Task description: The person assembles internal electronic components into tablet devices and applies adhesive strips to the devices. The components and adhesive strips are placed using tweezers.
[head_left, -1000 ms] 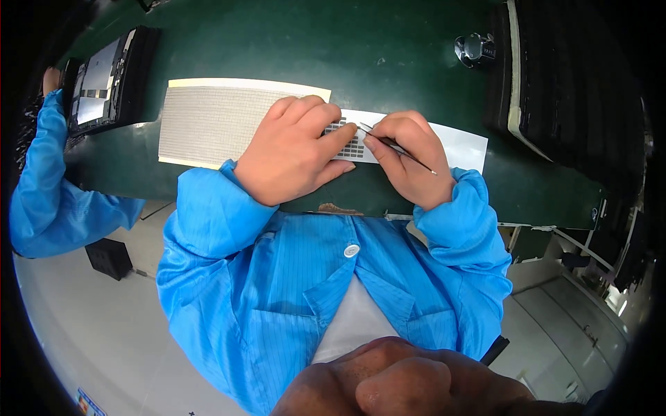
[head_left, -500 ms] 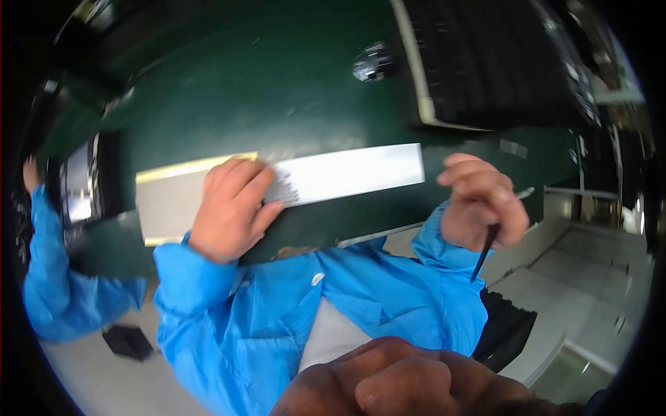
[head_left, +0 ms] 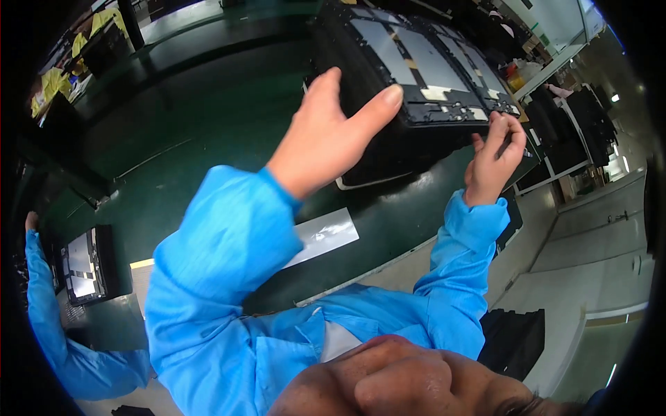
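A stack of black trays stands at the far right of the table, its top tray holding flat silvery panels with black and white parts along the near edge. My left hand reaches to the near left corner of the stack, thumb and fingers spread wide, the thumb tip by the top rim. At the near right corner is my right hand, its fingers curled in against the tray edge; what lies between them is hidden. A shiny white strip lies on the table, partly covered by my left sleeve.
The dark green table spreads under everything. At the left edge a co-worker's blue sleeve shows beside a black tray with silvery panels. A grey board with a yellow edge peeks out by my left sleeve. Shelving stands at the right.
My left hand has let go of the board and strip and moved up and right to the stack. My right hand has moved up to it; the thin dark stick it held no longer shows.
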The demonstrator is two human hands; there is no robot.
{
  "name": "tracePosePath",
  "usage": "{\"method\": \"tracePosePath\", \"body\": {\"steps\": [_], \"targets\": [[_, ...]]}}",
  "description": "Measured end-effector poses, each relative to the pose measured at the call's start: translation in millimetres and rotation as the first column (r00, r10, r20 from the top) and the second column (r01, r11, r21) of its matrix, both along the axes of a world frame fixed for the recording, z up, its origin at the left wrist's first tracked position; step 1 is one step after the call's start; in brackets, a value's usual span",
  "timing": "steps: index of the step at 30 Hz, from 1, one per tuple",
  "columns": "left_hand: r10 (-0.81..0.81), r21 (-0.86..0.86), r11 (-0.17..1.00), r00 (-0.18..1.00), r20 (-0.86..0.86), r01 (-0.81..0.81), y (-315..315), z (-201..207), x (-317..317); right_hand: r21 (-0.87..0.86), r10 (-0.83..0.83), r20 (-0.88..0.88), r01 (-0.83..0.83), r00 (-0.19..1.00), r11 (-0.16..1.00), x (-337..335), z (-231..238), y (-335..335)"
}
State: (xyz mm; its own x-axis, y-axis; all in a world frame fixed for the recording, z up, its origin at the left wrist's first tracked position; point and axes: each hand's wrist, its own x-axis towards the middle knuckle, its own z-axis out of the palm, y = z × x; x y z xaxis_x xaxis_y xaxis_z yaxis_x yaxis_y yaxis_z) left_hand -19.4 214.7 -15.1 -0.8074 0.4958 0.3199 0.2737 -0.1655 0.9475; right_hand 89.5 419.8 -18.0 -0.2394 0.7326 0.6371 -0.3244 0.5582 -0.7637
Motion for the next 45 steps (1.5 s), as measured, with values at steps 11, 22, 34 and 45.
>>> {"method": "tracePosePath", "body": {"steps": [11,22,34,45], "targets": [[-0.171,0.088,0.984,0.951,0.258,0.153,20.2,17.3,10.4,0.210,-0.104,-0.025,0.107,0.994,0.972,-16.3,-23.4,-13.5],[-0.263,0.372,0.919,0.905,0.334,0.130,10.4,-1.0,8.0,-0.050,0.204,-0.249,-0.222,0.947,0.974,-20.3,4.4,-39.8],[-0.134,0.586,0.810,0.975,0.175,0.007,-130.6,-3.7,16.6,0.105,0.543,-0.180,-0.532,0.821,0.840,-34.6,-3.2,-156.4],[0.166,0.190,0.930,0.820,0.548,-0.316,-245.4,-109.6,-0.5,-0.400,0.842,0.187,-0.743,0.506,0.536,-80.8,-133.6,-237.2]]}}
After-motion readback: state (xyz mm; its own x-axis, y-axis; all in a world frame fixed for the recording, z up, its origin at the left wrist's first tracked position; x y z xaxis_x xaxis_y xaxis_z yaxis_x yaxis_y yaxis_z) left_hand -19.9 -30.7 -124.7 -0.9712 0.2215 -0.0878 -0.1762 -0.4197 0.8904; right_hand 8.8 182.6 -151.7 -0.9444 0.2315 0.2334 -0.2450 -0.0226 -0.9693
